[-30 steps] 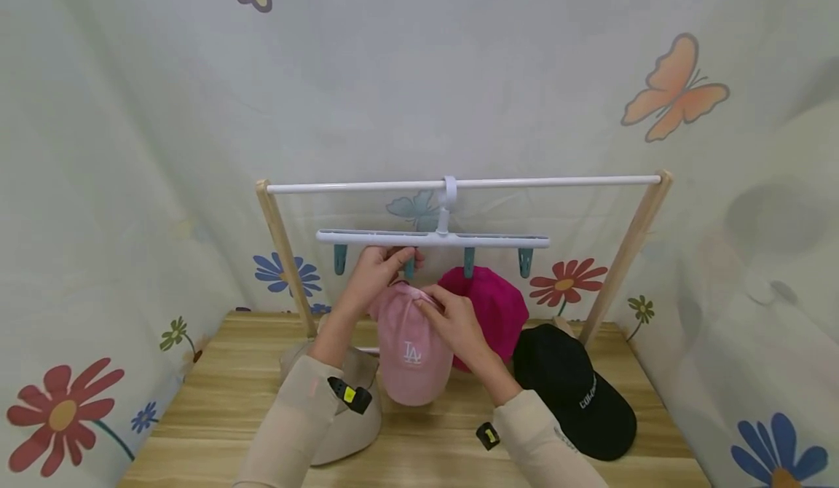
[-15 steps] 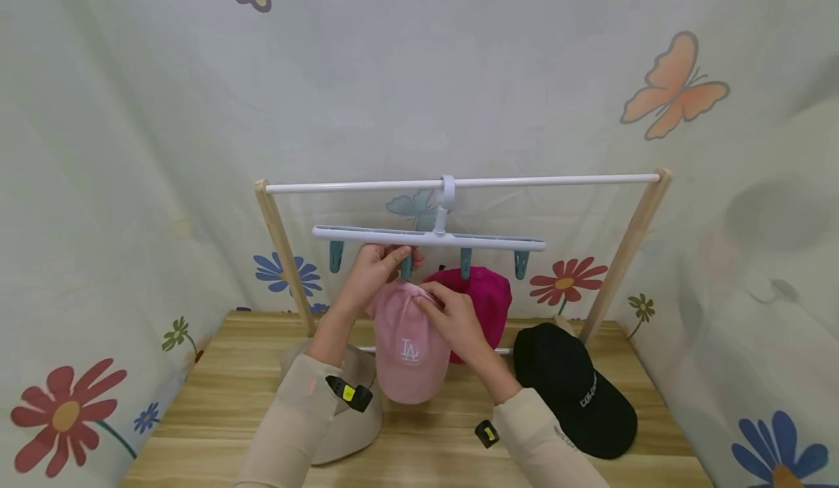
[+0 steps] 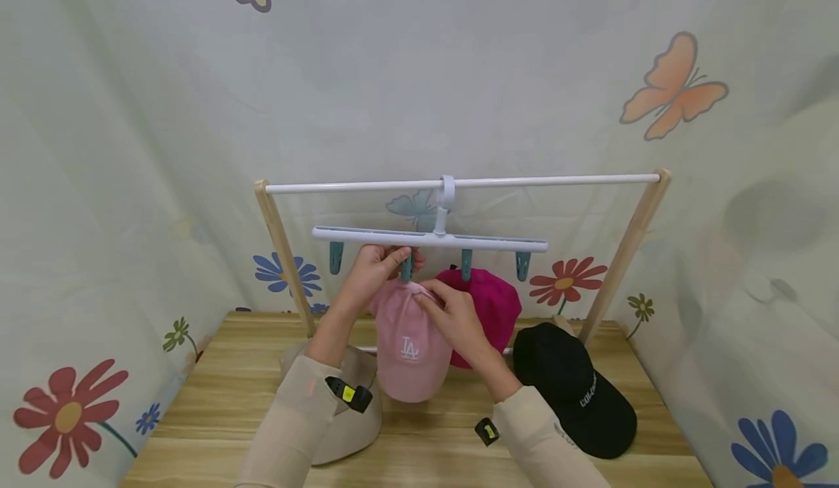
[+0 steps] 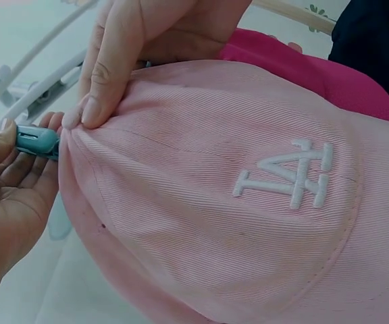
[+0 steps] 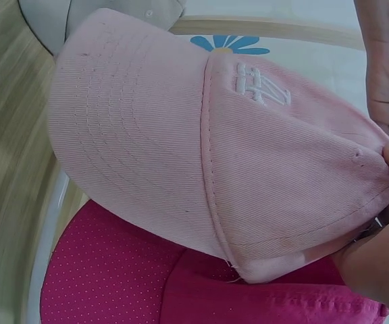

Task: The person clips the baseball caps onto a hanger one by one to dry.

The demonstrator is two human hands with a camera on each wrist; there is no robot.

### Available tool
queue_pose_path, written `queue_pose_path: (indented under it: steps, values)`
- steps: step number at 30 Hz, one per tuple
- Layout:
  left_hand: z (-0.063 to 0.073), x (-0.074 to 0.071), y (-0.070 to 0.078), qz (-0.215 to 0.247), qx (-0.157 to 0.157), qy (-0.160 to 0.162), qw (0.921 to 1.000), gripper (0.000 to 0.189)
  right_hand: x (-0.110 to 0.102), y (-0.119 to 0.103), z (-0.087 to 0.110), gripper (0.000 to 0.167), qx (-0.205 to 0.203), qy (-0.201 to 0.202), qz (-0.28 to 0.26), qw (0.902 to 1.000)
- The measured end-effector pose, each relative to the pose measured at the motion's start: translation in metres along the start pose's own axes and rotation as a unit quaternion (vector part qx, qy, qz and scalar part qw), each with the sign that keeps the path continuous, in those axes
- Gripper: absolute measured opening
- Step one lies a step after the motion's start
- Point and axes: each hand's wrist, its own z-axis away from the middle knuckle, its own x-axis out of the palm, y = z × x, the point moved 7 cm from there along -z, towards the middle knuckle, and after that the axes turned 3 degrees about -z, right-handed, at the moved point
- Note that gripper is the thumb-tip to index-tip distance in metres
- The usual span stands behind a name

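Observation:
A pink baseball cap (image 3: 409, 357) with white LA lettering hangs brim-down below the white hanger (image 3: 393, 237). Pinched in my left hand (image 3: 368, 278) is a teal clip (image 4: 38, 140) of that hanger, right at the cap's crown. My right hand (image 3: 459, 322) pinches the gathered crown fabric just beside the clip. In the left wrist view the clip's tip meets the bunched cloth; how deep its jaws sit on it is hidden. Behind the pink cap is a magenta cap (image 3: 491, 313), below another teal clip (image 3: 466, 264).
The hanger hooks over a white rod (image 3: 557, 180) between wooden posts. Further teal clips hang at its left and right ends. A beige cap (image 3: 354, 430) lies at the left of the wooden table (image 3: 210, 386), and a black cap (image 3: 570, 386) at the right.
The hanger has shifted slightly left, and the magenta cap has swung left and partly back. Both hands keep their hold on the clip and the pink cap.

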Motion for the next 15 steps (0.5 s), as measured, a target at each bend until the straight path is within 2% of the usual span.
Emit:
queue_pose_path:
  steps: [7,15]
  values:
    - [0.0,0.0021,0.0034,0.005,0.013,-0.01,0.9999,0.02,-0.0026,-0.004,-0.0036,0.021,-0.01,0.009,0.0,0.9999]
    - [0.0007,0.0015,0.0013,0.013,0.003,-0.008,0.9999,0.021,-0.0044,-0.005,-0.0047,0.022,0.0,0.01,-0.001,1.0]
